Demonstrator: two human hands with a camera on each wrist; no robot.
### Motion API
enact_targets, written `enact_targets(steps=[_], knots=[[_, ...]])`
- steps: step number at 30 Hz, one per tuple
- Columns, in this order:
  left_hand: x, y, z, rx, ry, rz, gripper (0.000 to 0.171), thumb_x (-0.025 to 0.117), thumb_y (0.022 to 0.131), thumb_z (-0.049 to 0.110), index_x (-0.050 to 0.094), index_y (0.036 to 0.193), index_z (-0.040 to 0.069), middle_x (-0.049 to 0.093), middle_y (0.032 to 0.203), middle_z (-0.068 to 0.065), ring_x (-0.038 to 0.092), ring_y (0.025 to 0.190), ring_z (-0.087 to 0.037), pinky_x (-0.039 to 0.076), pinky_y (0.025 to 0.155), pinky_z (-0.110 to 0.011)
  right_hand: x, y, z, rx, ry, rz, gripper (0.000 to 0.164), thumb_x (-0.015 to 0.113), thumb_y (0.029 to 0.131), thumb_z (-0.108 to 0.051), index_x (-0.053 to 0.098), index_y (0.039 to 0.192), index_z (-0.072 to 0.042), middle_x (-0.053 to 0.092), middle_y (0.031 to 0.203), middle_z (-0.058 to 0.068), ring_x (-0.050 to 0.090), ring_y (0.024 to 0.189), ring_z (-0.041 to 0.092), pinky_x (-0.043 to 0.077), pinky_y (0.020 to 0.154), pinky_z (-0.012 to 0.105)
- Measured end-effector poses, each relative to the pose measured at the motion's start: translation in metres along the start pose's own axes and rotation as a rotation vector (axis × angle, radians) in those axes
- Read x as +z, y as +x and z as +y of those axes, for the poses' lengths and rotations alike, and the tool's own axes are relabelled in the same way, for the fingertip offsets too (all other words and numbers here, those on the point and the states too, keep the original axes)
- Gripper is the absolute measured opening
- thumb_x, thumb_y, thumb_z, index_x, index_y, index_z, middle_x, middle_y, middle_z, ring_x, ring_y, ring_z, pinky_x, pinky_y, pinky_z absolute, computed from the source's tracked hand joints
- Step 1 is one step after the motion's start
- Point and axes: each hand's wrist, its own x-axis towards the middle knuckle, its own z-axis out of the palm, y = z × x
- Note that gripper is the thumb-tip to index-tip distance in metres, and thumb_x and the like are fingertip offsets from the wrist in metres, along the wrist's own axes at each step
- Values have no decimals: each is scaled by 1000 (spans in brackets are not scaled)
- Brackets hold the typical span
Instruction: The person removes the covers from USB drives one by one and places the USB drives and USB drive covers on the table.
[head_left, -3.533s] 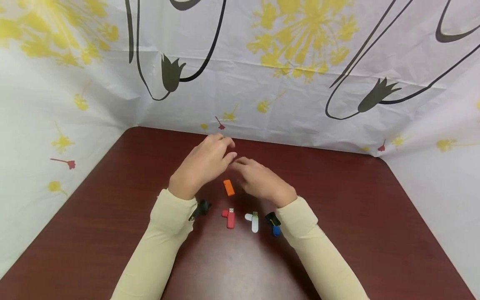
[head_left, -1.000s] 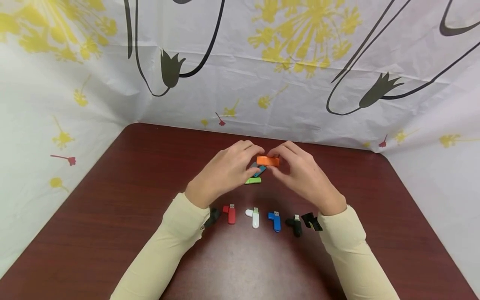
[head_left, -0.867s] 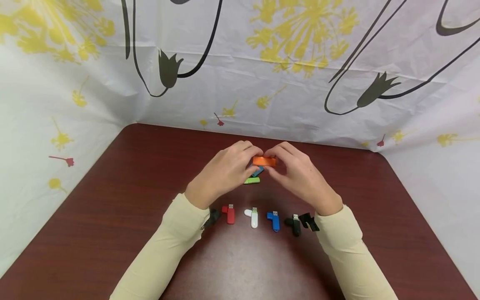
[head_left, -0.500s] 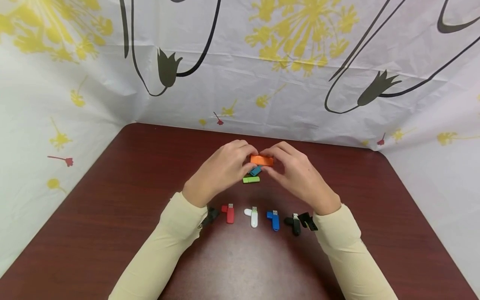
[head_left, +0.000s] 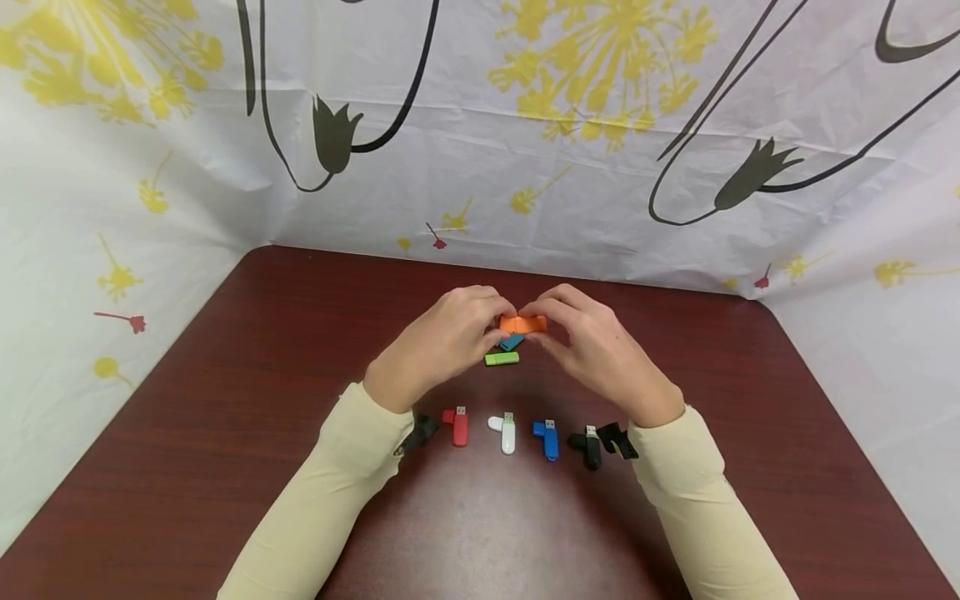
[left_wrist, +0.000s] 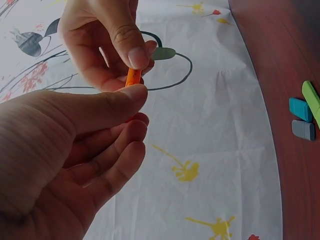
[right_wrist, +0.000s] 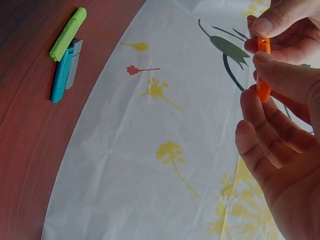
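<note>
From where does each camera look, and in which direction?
Head: on the head, facing forward and down at the table; left hand, right hand, sleeves show.
Left wrist: on that wrist, facing the orange stick; both hands show.
Right wrist: on that wrist, facing the orange stick; both hands show.
Wrist views share the green stick.

In the left wrist view, my left hand point(head_left: 442, 337) and right hand point(head_left: 600, 346) hide much of the orange stick point(left_wrist: 133, 77), and the right edge clips the green stick point(left_wrist: 313, 102). In the head view, the teal stick point(head_left: 512, 342) is partly covered; my sleeves point(head_left: 315, 508) are cropped below.
</note>
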Motion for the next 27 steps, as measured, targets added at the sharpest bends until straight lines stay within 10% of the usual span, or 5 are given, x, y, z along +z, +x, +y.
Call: enact_targets(steps=[18, 27], knots=[[-13, -3, -7, -140, 29, 44, 14, 75, 84, 16, 73, 94, 6, 69, 87, -5, 57, 75, -13, 56, 68, -29, -15, -4, 12, 91, -68, 46, 29, 79, 77, -10, 70, 106, -11, 66, 102, 5, 59, 89, 15, 55, 67, 36], [-12, -3, -9, -145, 23, 53, 15, 74, 84, 16, 72, 95, 6, 69, 88, -6, 57, 76, -14, 55, 69, -29, -20, -7, 14, 307, -57, -130, 27, 75, 82, -19, 61, 104, -14, 63, 93, 0, 54, 77, 12, 51, 65, 33]])
